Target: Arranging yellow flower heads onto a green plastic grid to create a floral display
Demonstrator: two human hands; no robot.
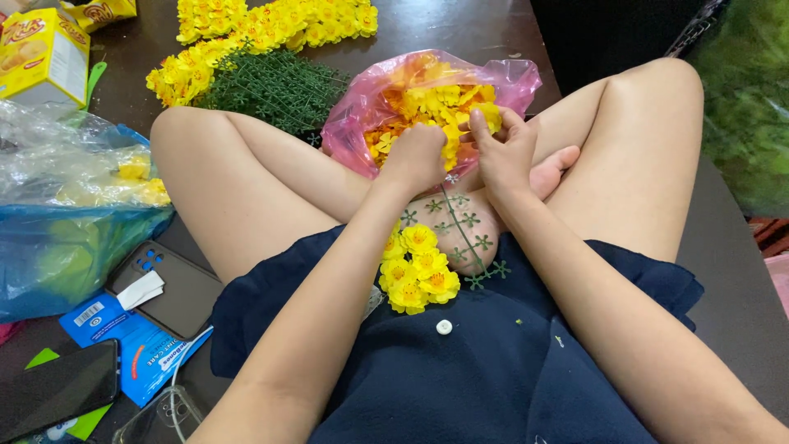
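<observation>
Close in on the lap, yellow blooms (417,267) already sit clustered on the green stem (464,230), which trails up to the hands. Left hand (415,156) has its grip closed around the stem's tip to steady it; right hand (503,152) pinches a yellow flower (486,115). Beyond, the pink bag (427,90) of loose flowers lies within easy reach.

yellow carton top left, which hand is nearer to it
Left. The left hand is at the pink bag of yellow flowers, on the side toward the yellow carton; the right hand is just beyond it, farther from the carton.
</observation>
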